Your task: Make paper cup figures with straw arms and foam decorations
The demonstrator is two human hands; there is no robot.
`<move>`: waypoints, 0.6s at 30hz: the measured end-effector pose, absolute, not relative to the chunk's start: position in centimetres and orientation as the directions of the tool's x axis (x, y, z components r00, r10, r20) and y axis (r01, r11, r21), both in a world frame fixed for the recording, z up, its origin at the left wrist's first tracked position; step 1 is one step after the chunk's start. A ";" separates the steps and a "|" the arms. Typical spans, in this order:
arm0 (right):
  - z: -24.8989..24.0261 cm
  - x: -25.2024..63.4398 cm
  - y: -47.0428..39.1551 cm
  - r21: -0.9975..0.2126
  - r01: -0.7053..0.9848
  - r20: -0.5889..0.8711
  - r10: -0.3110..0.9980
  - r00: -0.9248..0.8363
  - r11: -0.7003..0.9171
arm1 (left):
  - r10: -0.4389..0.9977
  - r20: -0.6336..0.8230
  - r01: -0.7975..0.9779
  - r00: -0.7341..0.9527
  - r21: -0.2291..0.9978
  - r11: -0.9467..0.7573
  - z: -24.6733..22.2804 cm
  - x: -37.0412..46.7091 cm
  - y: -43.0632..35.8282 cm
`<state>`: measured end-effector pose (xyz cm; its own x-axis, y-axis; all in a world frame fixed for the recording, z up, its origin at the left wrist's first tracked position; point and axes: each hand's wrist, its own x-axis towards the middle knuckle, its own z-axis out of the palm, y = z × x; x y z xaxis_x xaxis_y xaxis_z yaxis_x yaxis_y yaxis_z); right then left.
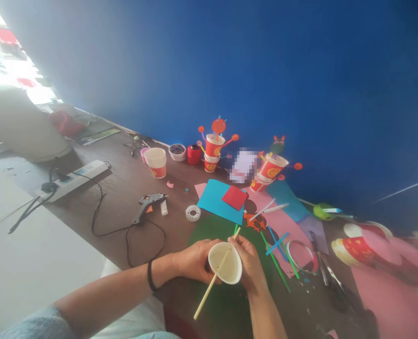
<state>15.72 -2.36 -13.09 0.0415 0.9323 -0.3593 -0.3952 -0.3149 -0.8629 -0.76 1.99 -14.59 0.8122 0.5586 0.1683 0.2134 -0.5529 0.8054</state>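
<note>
Paper cup (233, 273) sits at the lower centre of the frame, wrapped by the left hand (194, 260); the right hand (249, 263) pinches the upper end of a pale stick (209, 291) crossing its mouth. Forcing the stick could tear or buckle the thin rim. Coloured paper (212, 197) and straws (276, 244) litter the brown desk (122, 197) against a blue wall (230, 70).

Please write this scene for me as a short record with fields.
left hand: holds paper cup, mouth towards the camera
right hand: holds pale stick near its far end, beside the cup
pale stick: crosses the cup's mouth
glue gun: on table, left of tape roll
cup figures: two, standing near blue wall
</note>
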 end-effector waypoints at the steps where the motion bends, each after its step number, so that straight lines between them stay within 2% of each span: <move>1: -13.0 15.7 -2.3 -0.864 -0.391 -0.361 0.932 0.043 -0.316 | 0.560 0.170 0.213 0.811 0.807 -0.552 -14.5 -0.8 2.0; 18: -13.1 15.8 -2.5 -0.861 -0.419 -0.334 0.942 0.036 -0.289 | 0.558 0.191 0.200 0.807 0.801 -0.564 -15.0 -0.7 2.0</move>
